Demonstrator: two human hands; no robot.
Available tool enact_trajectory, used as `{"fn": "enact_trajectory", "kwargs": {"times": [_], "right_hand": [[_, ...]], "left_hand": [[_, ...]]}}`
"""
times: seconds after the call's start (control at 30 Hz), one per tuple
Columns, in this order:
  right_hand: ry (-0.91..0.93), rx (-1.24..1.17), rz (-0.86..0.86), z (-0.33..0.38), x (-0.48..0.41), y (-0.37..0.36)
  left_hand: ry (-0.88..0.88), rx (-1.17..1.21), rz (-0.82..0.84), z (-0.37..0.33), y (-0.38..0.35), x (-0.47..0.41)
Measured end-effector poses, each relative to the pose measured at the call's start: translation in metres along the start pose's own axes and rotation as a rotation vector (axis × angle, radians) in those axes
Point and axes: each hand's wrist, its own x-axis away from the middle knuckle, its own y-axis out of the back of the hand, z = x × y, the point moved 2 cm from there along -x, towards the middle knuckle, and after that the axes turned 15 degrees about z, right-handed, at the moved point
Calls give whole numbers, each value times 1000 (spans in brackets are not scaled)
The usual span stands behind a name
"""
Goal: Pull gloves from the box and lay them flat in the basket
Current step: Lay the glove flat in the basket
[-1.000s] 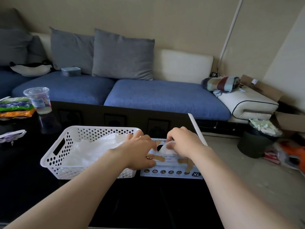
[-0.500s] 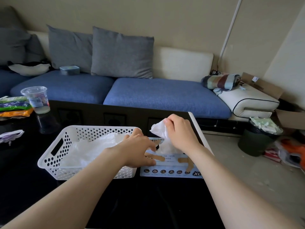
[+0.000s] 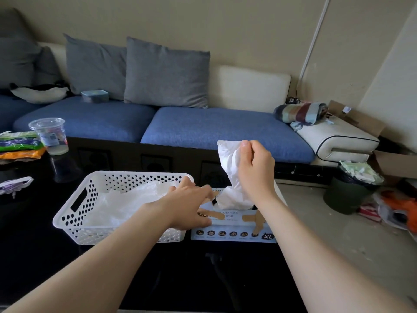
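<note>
Blue sofa cushions [image 3: 203,129] and grey pillows [image 3: 167,73] fill the back of the room, with a dark glossy bench [image 3: 203,279] in front of them. At the bench's far left lies a stack of coloured packets [image 3: 19,144], and just beside it stands a clear plastic cup [image 3: 49,135], upright.

Nearer the middle sits a white perforated basket [image 3: 94,236], with a heap of thin white gloves [image 3: 126,199] lying loosely inside. Touching the basket's right side is the glove box [image 3: 234,233], flat on the bench, an XL mark at its front corner.

The left hand [image 3: 187,206] reaches across the basket's right end and lies on the top of the box, fingers stretched out fairly straight toward the opening and the thumb down near the front edge. To its right, the right hand [image 3: 255,170] is raised above the box, thumb and fingers pinching the upper end of one white glove [image 3: 230,163]. That glove hangs stretched downward, its lower end in the box's opening.

Further right, on the floor, stands a dark green bin [image 3: 347,195], stuffed full.
</note>
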Motion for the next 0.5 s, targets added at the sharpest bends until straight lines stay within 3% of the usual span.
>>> {"fn": "enact_trajectory", "kwargs": {"times": [0.2,0.33,0.5], "right_hand": [[42,-40,-123,7,-3,5],[102,-71,-112,22,-5,9],[36,-74,79,26,-5,-1]], "left_hand": [[-24,-29,40,-8,-1,-1],[-22,10,74,-6,-3,-3],[-46,241,-147,4,5,-2]]}}
